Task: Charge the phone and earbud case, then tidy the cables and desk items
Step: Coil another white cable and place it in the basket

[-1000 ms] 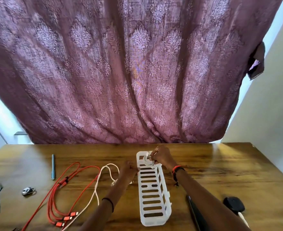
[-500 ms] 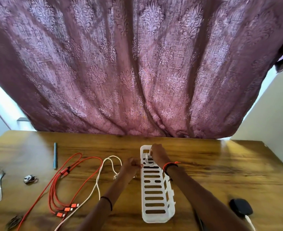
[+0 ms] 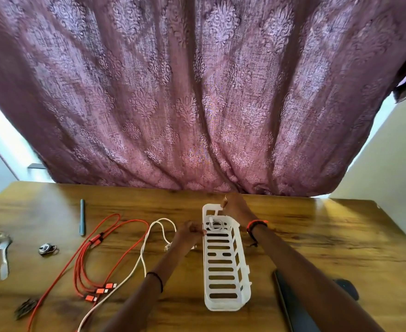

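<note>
1. Noted right hand [image 3: 235,208] at far end of white slotted basket [image 3: 223,262], fingertips pinched on a strand rising from coiled white cable [image 3: 215,225] lying inside that end.
2. Noted left hand [image 3: 190,232] against basket's left rim, fingers curled; cannot tell whether holding anything.
3. Logged loose white cable [image 3: 142,257] looping just left of that hand, alongside orange multi-plug cable [image 3: 96,238] sprawled further left.
4. Logged dark flat phone [image 3: 284,293] near right, partly hidden under right forearm; black rounded item [image 3: 348,289] just beyond, half hidden too.
5. Far left, well apart: grey-blue pen [image 3: 82,218], metal spoon [image 3: 3,243], small round keyring piece [image 3: 47,249], dark clip [image 3: 26,307] near front edge.
6. Glossy brown wood-grain surface [image 3: 317,236] with glare patches. Mauve damask-patterned curtain [image 3: 197,104] in heavy folds behind far edge; pale plain wall [image 3: 393,168] at right.
</note>
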